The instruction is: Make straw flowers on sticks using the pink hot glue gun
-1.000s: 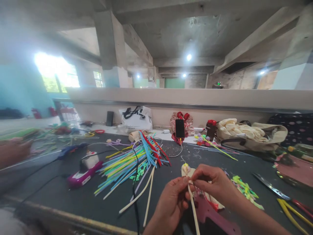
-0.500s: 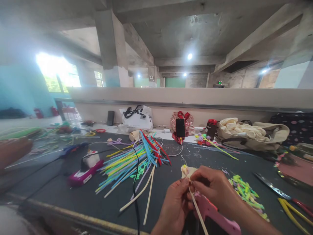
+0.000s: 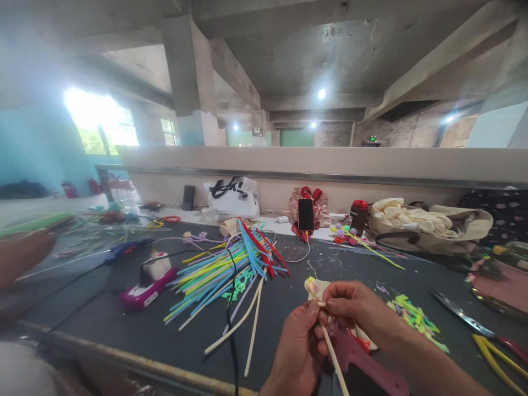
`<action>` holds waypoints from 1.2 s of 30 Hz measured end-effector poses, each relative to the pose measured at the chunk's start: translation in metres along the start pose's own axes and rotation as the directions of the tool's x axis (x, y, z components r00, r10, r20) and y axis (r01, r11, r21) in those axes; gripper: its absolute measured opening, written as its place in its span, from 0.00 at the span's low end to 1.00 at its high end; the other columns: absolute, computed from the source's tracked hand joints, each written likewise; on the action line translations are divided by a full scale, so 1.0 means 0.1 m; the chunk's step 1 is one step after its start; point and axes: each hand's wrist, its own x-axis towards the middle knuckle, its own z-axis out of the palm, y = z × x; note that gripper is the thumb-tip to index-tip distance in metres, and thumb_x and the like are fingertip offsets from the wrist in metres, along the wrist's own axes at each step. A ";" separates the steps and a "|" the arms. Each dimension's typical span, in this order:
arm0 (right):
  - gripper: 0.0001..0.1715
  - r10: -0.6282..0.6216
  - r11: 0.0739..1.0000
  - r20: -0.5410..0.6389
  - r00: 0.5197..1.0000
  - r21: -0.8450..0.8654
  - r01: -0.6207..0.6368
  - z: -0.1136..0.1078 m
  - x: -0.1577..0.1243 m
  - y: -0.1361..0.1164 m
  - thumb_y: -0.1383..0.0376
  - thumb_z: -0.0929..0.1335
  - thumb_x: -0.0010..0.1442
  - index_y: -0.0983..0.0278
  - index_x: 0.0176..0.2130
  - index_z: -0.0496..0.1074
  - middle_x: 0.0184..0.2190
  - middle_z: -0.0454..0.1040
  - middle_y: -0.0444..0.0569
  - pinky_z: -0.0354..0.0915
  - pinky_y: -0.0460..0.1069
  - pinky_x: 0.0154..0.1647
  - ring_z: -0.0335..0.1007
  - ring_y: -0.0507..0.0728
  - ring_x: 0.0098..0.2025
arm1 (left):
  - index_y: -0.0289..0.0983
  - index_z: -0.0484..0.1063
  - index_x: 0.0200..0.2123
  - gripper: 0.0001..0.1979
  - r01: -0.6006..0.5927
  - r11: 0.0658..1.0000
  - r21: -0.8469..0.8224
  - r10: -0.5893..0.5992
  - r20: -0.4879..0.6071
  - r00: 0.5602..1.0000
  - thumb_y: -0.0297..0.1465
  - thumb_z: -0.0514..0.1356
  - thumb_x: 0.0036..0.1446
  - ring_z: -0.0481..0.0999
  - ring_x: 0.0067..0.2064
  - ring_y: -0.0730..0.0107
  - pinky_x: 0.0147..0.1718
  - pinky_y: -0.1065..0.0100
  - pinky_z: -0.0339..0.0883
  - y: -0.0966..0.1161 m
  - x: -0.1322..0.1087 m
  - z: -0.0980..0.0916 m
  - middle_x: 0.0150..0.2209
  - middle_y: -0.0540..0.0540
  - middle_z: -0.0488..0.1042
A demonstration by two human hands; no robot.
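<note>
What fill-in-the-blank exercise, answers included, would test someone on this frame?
1. The left hand holds a cream stem, with the ____ hand close beside it.
2. The dark bottle has a ____ cap.
3. In the picture, the white bag stands to the ____ of the phone.

Missing words: right; red; left.

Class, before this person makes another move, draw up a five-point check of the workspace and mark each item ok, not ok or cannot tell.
1. Left hand steadying the cream stem: ok, thumb and fingers grip it.
2. Right hand at the work: ok, it pinches a pale bit just below the cream flower head.
3. Pink tool hot or cold: cannot tell.
4. Scissors apart from both hands: ok, lying on the right.
5. Coloured stems free of cables: not ok, a black cable crosses them.
</note>
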 end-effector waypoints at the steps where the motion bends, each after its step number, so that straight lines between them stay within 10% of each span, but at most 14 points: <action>1: 0.10 0.001 1.000 0.006 1.000 0.015 -0.001 0.00 0.01 0.00 0.63 0.71 0.45 0.68 0.26 0.71 0.18 0.70 0.42 0.49 0.41 0.16 0.58 0.45 0.16 | 0.29 0.68 0.23 0.07 0.003 1.000 -0.005 -0.003 -0.009 1.000 0.28 0.62 0.45 0.55 0.14 0.87 0.11 0.83 0.52 0.00 0.00 0.00 0.15 0.55 0.60; 21: 0.03 -0.112 0.993 -0.133 0.985 0.025 0.116 0.15 -0.13 -0.13 0.68 0.68 0.46 0.67 0.24 0.71 0.16 0.66 0.38 0.49 0.42 0.18 0.55 0.46 0.17 | 0.29 0.68 0.19 0.15 0.067 0.998 -0.005 -0.067 -0.063 0.996 0.30 0.71 0.29 0.53 0.13 0.90 0.09 0.85 0.48 0.03 -0.07 0.08 0.13 0.57 0.59; 36: 0.10 -0.087 0.991 0.015 0.996 0.104 0.085 0.07 -0.13 -0.02 0.62 0.70 0.45 0.68 0.24 0.72 0.16 0.68 0.42 0.51 0.42 0.18 0.58 0.47 0.17 | 0.32 0.66 0.20 0.12 -0.029 0.987 0.157 0.021 0.047 0.999 0.35 0.60 0.48 0.51 0.13 0.88 0.10 0.82 0.48 -0.04 -0.15 0.03 0.14 0.57 0.56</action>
